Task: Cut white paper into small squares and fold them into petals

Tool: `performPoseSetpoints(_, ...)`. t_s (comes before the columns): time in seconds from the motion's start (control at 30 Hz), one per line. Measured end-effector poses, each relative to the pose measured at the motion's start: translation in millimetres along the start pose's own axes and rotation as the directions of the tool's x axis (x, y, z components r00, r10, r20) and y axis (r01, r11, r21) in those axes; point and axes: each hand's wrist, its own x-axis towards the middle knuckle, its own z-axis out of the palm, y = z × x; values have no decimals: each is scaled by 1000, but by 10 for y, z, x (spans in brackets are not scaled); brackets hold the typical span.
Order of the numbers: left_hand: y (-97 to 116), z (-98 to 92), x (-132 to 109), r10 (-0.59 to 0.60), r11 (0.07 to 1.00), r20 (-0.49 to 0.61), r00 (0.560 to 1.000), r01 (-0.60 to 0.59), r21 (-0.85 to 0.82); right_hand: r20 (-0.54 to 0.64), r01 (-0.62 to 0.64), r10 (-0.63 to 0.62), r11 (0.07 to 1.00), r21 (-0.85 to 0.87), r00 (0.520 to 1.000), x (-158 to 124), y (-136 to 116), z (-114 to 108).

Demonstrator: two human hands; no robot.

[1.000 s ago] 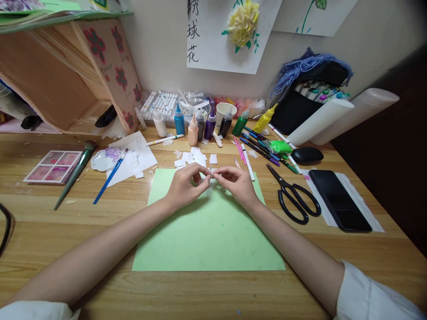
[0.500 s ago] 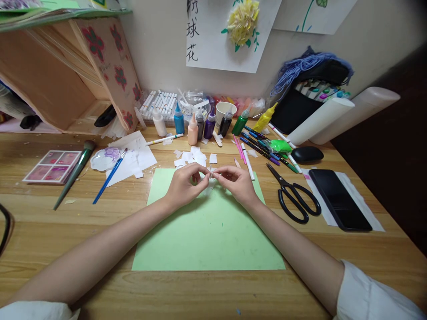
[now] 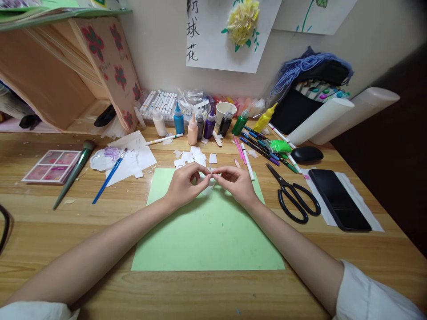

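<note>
Paper scrap [image 3: 211,177], white, small, largely hidden by fingertips; pinched from both sides between thumb and forefinger of the left hand [image 3: 184,184] and the right hand [image 3: 235,182], and held just above the far edge of a green paper sheet [image 3: 208,231] laid flat on a wooden desk [image 3: 50,231]. Loose white paper cuttings [image 3: 193,156] are scattered just beyond the hands. A white marker [image 3: 247,161] lies near the right hand; black scissors [image 3: 293,195] and a black phone [image 3: 338,200] are placed farther right. A row of paint bottles [image 3: 200,124] is ranged behind; a blue paintbrush [image 3: 109,176] lies to the left.
</note>
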Motion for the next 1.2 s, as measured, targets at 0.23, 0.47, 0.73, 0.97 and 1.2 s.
performPoseSetpoints(0.23,-15,5,10,-25,1000,7,1000,25,-5,0,5,-5,1000,-8,1000,-10,-6,2)
performPoseSetpoints(0.47,-17,4,10,-20,1000,6,1000,20,-2,-1,11,-11,1000,-7,1000,-9,2,9)
performPoseSetpoints(0.73,-14,5,12,3,1000,7,1000,-3,-4,-2,15,-15,1000,-23,1000,-10,1,9)
performPoseSetpoints(0.97,-14,6,7,16,1000,-4,1000,-16,20,-2,40,-41,998,-48,999,-14,-15,16)
performPoseSetpoints(1.2,-19,10,6,-1,1000,-9,1000,1,18,3,64,-64,997,-35,998,-18,-25,16)
